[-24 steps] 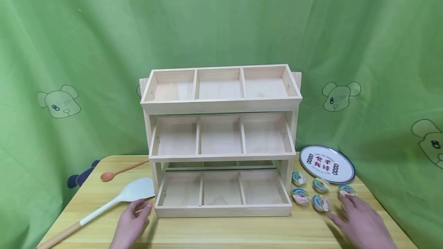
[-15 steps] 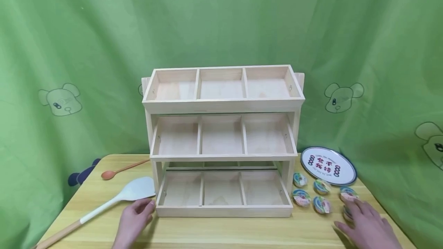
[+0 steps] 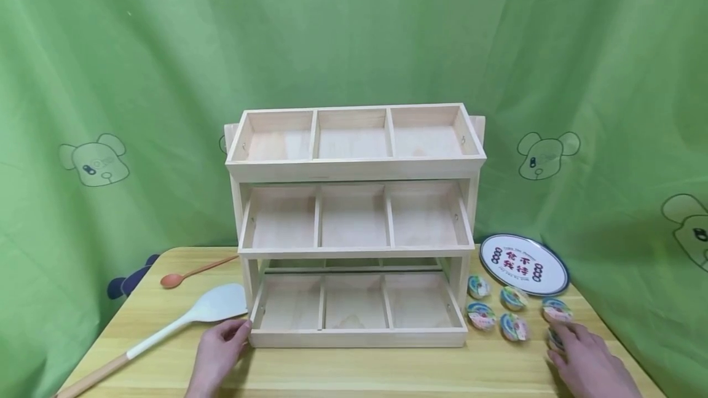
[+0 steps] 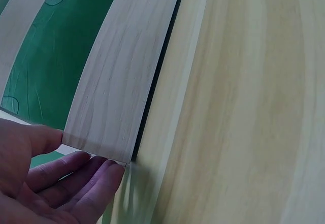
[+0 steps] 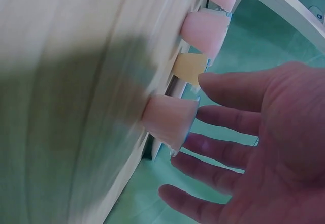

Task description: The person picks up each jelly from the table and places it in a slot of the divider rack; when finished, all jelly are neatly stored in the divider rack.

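Note:
A three-tier wooden rack [image 3: 354, 167] with bare compartments stands mid-table. My left hand [image 3: 235, 331] rests at its bottom left corner, straight fingers [image 4: 76, 181] touching the end of a wooden slat [image 4: 122, 71]. Several small sealed jelly cups [image 3: 481, 315] lie to the right of the rack. My right hand [image 3: 558, 339] hovers with spread fingers over the front right cup [image 3: 554, 338], partly hidden under it. In the right wrist view the open right hand [image 5: 203, 145] is close to a pink cup [image 5: 170, 120], with a yellow cup [image 5: 189, 66] behind.
A round printed plate [image 3: 523, 255] lies at the back right, near the table edge. A pale blue spatula [image 3: 212, 306] with a wooden handle and an orange spoon [image 3: 176, 279] lie left of the rack. A green curtain [image 3: 110, 78] hangs behind.
My right hand has shifted right and drawn back, from the front middle cups to the cup at the far right. My left hand has crept up to the rack's corner.

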Demonstrator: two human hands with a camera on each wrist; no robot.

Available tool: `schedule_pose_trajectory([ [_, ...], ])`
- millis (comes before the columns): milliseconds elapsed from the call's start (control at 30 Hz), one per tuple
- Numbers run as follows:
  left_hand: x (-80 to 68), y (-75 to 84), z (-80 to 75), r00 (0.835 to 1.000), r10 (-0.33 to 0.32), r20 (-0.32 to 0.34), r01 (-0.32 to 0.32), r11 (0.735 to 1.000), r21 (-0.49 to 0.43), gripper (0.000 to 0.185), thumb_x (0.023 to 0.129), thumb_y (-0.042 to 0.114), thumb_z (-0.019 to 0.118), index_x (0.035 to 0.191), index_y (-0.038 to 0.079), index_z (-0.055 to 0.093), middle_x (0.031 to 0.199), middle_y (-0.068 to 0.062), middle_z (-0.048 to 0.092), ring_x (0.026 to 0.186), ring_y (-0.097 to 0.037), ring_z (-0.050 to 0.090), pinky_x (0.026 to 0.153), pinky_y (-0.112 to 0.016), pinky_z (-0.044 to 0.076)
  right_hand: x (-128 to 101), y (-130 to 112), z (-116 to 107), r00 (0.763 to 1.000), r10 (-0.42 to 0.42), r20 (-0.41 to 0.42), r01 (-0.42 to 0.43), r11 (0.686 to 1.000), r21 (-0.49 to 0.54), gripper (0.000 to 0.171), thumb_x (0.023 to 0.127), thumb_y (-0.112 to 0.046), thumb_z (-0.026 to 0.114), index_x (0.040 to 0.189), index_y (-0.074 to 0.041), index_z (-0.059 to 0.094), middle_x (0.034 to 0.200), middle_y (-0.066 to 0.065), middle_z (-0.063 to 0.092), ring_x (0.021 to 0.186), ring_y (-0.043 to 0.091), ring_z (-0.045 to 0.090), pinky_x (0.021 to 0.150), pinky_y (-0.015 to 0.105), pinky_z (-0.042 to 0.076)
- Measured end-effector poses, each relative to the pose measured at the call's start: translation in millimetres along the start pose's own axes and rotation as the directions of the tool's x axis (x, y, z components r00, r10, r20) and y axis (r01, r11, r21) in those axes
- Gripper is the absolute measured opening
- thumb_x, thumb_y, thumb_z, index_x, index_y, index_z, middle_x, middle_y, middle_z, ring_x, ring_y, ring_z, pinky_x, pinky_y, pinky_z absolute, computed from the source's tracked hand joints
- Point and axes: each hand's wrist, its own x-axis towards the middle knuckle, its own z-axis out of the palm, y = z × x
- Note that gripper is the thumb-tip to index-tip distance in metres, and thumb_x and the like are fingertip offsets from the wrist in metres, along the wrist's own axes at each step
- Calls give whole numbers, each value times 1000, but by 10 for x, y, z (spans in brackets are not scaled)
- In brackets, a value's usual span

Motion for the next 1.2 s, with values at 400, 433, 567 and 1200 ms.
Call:
schedule_pose_trajectory([
  [400, 14, -33, 33, 999, -23, 23, 24, 998, -59, 32, 85, 20, 61, 105, -5, 61, 95, -15, 62, 80, -21, 61, 70, -27, 56, 21, 36, 7, 1000, -15, -28, 15, 1000, 20, 57, 79, -23, 67, 120, 9, 46, 98, 33, 42, 84, 48, 47, 62, 58, 47],
  [433, 16, -38, 36, 999, -24, 24, 25, 998, -64, 31, 85, 19, 61, 105, -5, 61, 95, -15, 62, 80, -21, 61, 70, -27, 56, 25, 45, 7, 999, -19, -35, 20, 1000, 20, 54, 79, -22, 67, 119, 9, 47, 96, 33, 42, 82, 47, 48, 61, 57, 47],
  [567, 18, -51, 47, 1000, -24, 18, 25, 998, -61, 30, 85, 18, 61, 104, -5, 61, 93, -13, 62, 80, -20, 61, 70, -26, 56, 35, 86, 3, 999, -28, -46, 29, 999, 19, 51, 79, -21, 66, 116, 10, 48, 94, 31, 43, 80, 45, 49, 58, 56, 47],
  [1200, 17, -57, 34, 999, -37, 13, 38, 997, -64, 38, 86, 23, 61, 108, -8, 59, 95, -18, 63, 80, -21, 62, 70, -26, 56, 14, 49, -159, 999, -25, 20, 23, 997, 76, 65, 79, -39, 65, 125, 4, 44, 94, 27, 45, 79, 39, 51, 57, 53, 48],
])
